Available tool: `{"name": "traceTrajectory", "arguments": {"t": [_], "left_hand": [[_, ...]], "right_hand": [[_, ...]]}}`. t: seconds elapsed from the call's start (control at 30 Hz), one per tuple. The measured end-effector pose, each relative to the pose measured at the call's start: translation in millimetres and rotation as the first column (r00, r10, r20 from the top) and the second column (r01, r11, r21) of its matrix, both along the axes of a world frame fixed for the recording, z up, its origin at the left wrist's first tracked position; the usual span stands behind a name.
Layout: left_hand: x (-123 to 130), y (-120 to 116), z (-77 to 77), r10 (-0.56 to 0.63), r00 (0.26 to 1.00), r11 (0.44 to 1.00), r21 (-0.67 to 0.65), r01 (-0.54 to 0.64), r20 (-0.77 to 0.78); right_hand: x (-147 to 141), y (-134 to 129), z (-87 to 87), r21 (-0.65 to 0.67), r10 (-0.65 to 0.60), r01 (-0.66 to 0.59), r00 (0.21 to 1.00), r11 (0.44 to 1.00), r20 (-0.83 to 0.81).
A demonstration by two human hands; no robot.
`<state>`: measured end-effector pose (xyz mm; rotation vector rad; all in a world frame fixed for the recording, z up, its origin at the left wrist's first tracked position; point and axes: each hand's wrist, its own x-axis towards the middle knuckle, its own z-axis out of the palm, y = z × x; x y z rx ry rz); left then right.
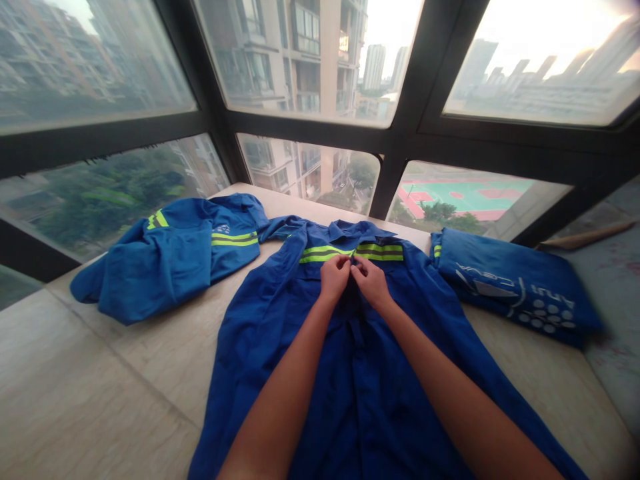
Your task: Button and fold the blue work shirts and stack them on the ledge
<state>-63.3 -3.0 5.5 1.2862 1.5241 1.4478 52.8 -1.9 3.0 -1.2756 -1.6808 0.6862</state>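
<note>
Spread out in front of me is a blue work jacket (395, 373) with yellow-green reflective stripes across the chest and its collar toward the window. My left hand (336, 275) pinches the left edge of the jacket's front opening, just under the stripe. Close beside it, my right hand (369, 280) pinches the opposite edge. The fingertips of both hands nearly meet at the center line. Whether a button or zipper sits between them is too small to tell. Below the hands the front edges lie close together, with a loose fold of cloth there.
A second blue garment (165, 253) with reflective stripes lies loosely bunched at the left. On the right rests a folded blue garment (515, 287) with white printing. All lie on a pale stone sill (115, 380) bordered by dark window frames (310, 130). A patterned wall (617, 320) stands at the right.
</note>
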Motion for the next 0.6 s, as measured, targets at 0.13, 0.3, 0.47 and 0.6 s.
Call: {"name": "traceTrajectory", "arguments": {"t": [0.13,0.3,0.47,0.6], "left_hand": [[1.0,4.1,-9.6,-0.011,0.993,1.0,-0.018,0.013,0.117],[3.1,7.8,-14.8,0.049,0.977,0.999,-0.027,-0.044,0.209],[7.8,7.1,-15.6,0.108,0.946,0.994,-0.056,-0.095,0.306],[12.0,5.1,-16.8,0.14,0.92,0.99,-0.065,-0.125,0.365]], "right_hand": [[4.1,-1.7,-6.5,-0.056,0.126,-0.13,0.99,0.99,-0.061],[7.4,-5.3,-9.1,-0.066,0.149,-0.154,0.985,0.986,-0.083],[9.0,-12.0,-5.2,-0.027,0.088,-0.088,0.996,0.996,-0.011],[10.2,-13.7,4.1,0.056,-0.012,-0.003,0.963,0.998,0.269]]}}
